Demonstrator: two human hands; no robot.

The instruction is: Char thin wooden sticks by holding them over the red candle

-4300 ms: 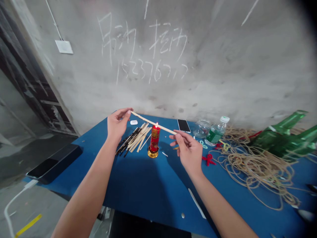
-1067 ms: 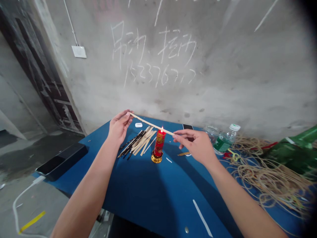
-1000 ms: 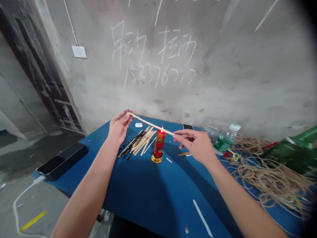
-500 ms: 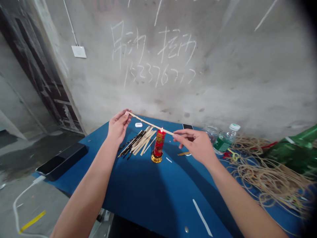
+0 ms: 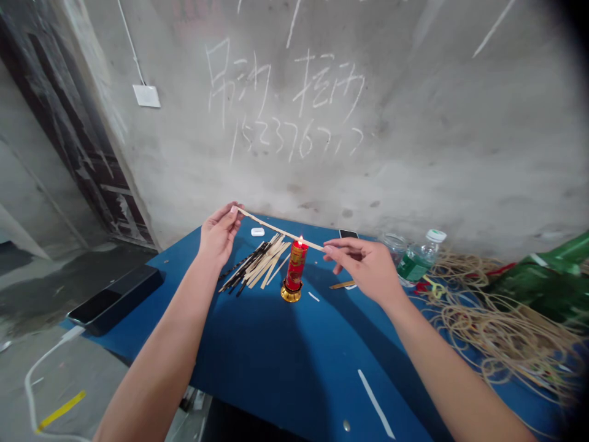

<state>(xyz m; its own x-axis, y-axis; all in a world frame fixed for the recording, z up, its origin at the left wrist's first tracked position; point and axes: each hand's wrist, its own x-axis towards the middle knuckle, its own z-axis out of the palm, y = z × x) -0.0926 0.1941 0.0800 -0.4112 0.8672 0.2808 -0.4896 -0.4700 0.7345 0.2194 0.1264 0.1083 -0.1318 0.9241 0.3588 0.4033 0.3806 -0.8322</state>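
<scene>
Pale wood strip [image 5: 271,225], light and brittle-looking; we hold only its ends. Left hand [image 5: 219,236] and right hand [image 5: 363,267] pinch narrowly either side of the candle [image 5: 296,265].

Soft, even light; broad shadow from right hand [image 5: 365,270] across blue table [image 5: 294,374]; edges bowed, top-right corner dark; sharp.
</scene>
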